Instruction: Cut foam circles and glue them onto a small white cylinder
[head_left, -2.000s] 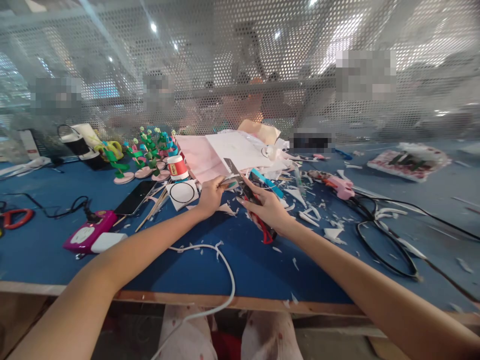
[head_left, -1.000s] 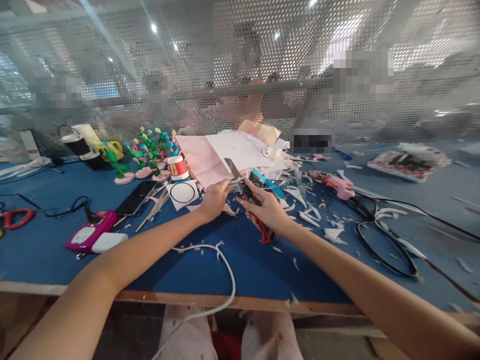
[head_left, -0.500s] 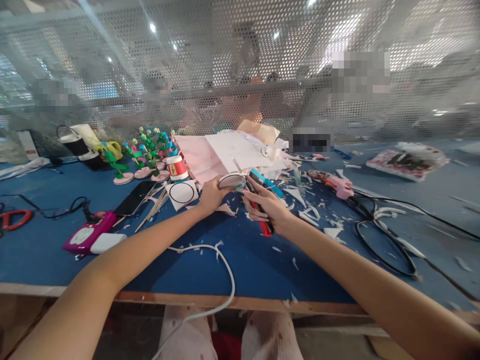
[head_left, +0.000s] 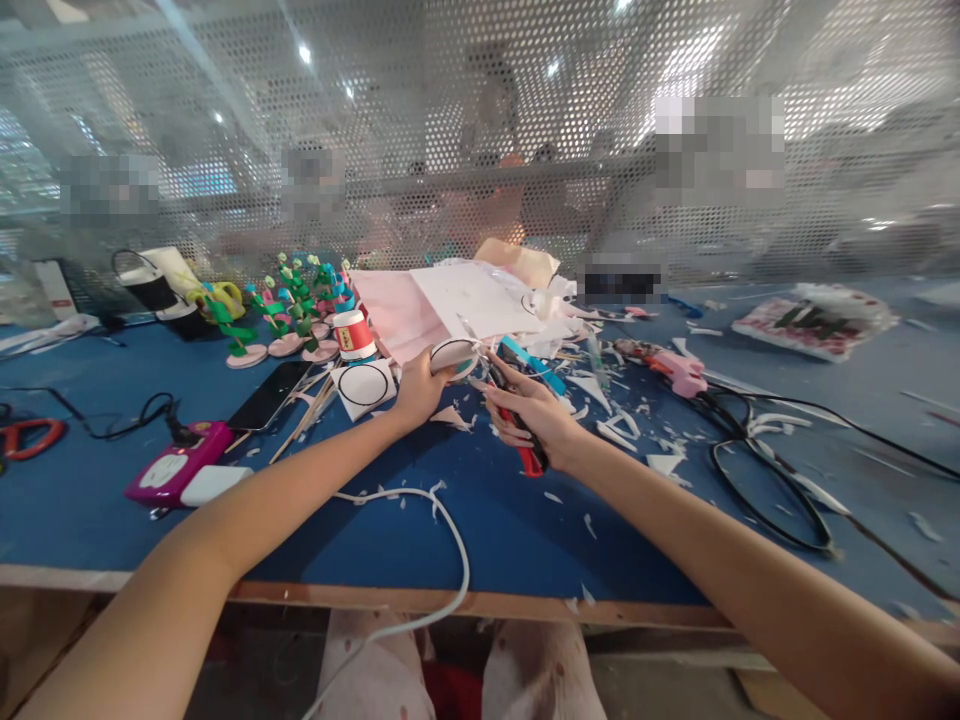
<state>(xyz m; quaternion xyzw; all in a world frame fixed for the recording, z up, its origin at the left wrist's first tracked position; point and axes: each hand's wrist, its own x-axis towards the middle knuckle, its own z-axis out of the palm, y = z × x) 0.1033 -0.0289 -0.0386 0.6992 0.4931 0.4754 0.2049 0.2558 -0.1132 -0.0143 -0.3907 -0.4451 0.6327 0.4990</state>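
Over the blue table, our left hand pinches a black-lined white paper piece, while our right hand wraps around red-and-black scissors, blades at the paper's right edge.

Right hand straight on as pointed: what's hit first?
Likely the white round piece in the left hand; the scissors in the right hand are at its edge, though depth is unclear.
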